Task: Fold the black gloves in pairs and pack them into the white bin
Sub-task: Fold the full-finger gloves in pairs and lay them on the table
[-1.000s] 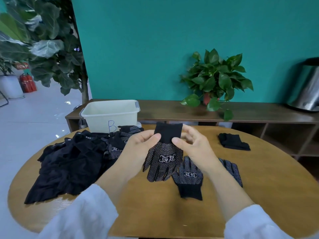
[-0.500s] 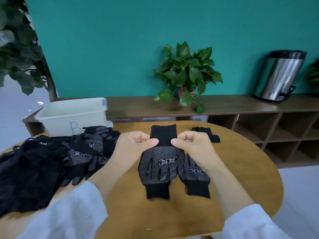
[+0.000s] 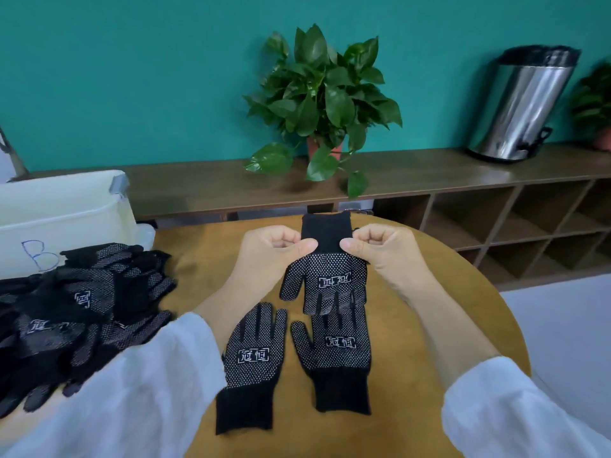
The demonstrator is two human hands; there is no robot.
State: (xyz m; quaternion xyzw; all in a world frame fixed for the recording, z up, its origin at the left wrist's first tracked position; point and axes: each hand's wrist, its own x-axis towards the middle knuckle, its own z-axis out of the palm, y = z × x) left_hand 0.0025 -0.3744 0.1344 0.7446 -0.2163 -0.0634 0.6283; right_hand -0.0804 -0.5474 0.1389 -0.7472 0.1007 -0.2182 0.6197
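Both hands hold one black dotted glove [image 3: 325, 279] up by its cuff, fingers hanging down over the round wooden table [image 3: 429, 292]. My left hand [image 3: 274, 251] pinches the cuff's left edge and my right hand [image 3: 380, 247] pinches its right edge. Below it two more dotted gloves lie flat, cuffs toward me: one at the left [image 3: 253, 361] and one at the right [image 3: 334, 355]. A pile of black gloves [image 3: 76, 312] covers the table's left side. The white bin [image 3: 62, 216], marked with a blue B, stands behind that pile.
A long wooden shelf unit [image 3: 463, 180] runs along the teal wall behind the table. On it stand a potted green plant [image 3: 320, 97] and a steel pedal bin [image 3: 525, 104]. White sleeves cover both forearms.
The view has swung right and down. The held glove has been lifted off the gloves beneath it, so two flat gloves now show side by side. The small folded bundle at the back is hidden.
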